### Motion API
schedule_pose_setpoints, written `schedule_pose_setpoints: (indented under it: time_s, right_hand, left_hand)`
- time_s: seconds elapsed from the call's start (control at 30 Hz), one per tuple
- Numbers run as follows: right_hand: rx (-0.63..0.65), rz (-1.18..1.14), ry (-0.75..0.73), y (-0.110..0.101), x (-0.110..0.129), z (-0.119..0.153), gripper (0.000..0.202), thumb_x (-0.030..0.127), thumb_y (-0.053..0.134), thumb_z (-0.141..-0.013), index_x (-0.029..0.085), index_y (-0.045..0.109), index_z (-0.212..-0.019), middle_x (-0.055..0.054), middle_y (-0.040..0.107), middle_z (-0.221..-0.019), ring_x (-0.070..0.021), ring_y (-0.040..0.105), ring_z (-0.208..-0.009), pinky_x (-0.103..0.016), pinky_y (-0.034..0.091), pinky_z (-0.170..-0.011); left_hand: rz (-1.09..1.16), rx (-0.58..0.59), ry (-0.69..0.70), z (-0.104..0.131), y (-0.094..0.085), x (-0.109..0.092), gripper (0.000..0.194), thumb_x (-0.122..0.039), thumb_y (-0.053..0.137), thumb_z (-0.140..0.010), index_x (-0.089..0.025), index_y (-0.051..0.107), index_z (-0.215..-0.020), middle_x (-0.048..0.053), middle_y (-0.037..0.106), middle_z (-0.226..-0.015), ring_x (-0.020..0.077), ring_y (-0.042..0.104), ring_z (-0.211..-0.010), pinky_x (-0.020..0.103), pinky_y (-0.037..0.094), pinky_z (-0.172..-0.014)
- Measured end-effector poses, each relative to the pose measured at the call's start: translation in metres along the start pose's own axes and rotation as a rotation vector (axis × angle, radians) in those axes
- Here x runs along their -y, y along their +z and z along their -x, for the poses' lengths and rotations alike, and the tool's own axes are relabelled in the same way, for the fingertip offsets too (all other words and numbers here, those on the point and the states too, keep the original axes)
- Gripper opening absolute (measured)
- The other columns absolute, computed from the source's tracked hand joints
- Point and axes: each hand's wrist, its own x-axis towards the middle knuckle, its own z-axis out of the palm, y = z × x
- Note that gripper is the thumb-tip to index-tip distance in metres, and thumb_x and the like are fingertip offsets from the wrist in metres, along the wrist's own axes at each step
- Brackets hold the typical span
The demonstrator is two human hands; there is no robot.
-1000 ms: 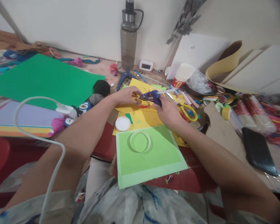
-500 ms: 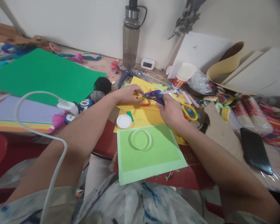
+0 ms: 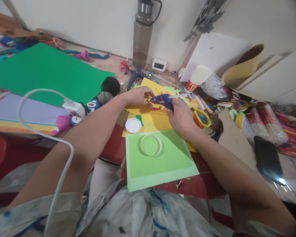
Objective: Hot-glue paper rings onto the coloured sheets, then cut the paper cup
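Glue gun awfully close to fingers

Right hand is gripping the gun over yellow paper; left hand is curling by its business end, can't tell around what. If it's hot, one slip could be burning skin. Paper ring is sitting on the green sheet.

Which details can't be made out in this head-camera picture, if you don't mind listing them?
Head view: part of the glue gun is covered by the right hand.
Head view: what the left hand grips, if anything, is too small and blurred.
Head view: the bottle is cut off at the top by the picture's edge.
Head view: the clock is too small to read.
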Motion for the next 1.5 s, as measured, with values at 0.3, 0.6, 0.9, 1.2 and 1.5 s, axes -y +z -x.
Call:
schedule_pose_setpoints:
  time_s: [0.3,0.6,0.9,1.2,1.5]
  right_hand:
    - [0.001,0.056,0.054,0.0,-0.01,0.001,0.035,0.026,0.053,-0.098,0.011,0.065,-0.127,-0.026,0.073,-0.121,-0.0429,0.068,-0.114,-0.059,0.052,-0.101]
    - [0.002,0.039,0.034,0.002,-0.005,0.0,0.031,0.024,0.056,-0.097,0.013,0.066,-0.125,-0.024,0.073,-0.121,-0.04,0.068,-0.112,-0.054,0.054,-0.096]
    - [0.034,0.053,0.049,-0.001,-0.002,-0.001,0.037,0.022,0.054,-0.098,0.009,0.064,-0.131,-0.027,0.071,-0.126,-0.041,0.068,-0.116,-0.055,0.052,-0.101]
    - [-0.072,0.047,0.023,-0.008,-0.018,0.011,0.036,0.024,0.056,-0.096,0.012,0.064,-0.13,-0.026,0.072,-0.125,-0.0429,0.067,-0.121,-0.059,0.051,-0.105]
    - [-0.131,-0.065,-0.008,-0.01,-0.029,0.017,0.037,0.031,0.057,-0.093,0.015,0.066,-0.126,-0.023,0.075,-0.118,-0.0428,0.069,-0.111,-0.061,0.054,-0.099]
  left_hand:
    - [-0.041,0.012,-0.011,0.002,-0.002,-0.005,0.065,-0.056,0.083,-0.065,-0.022,0.075,-0.12,0.007,0.073,-0.123,0.0279,0.067,-0.115,0.038,0.052,-0.101]
    - [-0.032,0.002,-0.017,0.0,0.0,-0.002,0.065,-0.053,0.083,-0.064,-0.021,0.073,-0.119,0.008,0.073,-0.125,0.0287,0.068,-0.116,0.039,0.053,-0.102]
    - [-0.048,0.0,-0.017,-0.001,-0.001,-0.003,0.065,-0.056,0.083,-0.064,-0.022,0.074,-0.118,0.008,0.073,-0.121,0.0291,0.067,-0.114,0.039,0.052,-0.1]
    - [-0.194,0.008,-0.1,0.003,-0.003,-0.023,0.066,-0.059,0.081,-0.067,-0.02,0.071,-0.119,0.01,0.07,-0.123,0.0285,0.066,-0.111,0.036,0.051,-0.092]
    - [-0.345,0.106,-0.072,0.0,-0.017,-0.023,0.093,-0.066,0.086,-0.061,-0.022,0.063,-0.14,0.011,0.062,-0.14,0.0354,0.056,-0.132,0.041,0.043,-0.11]
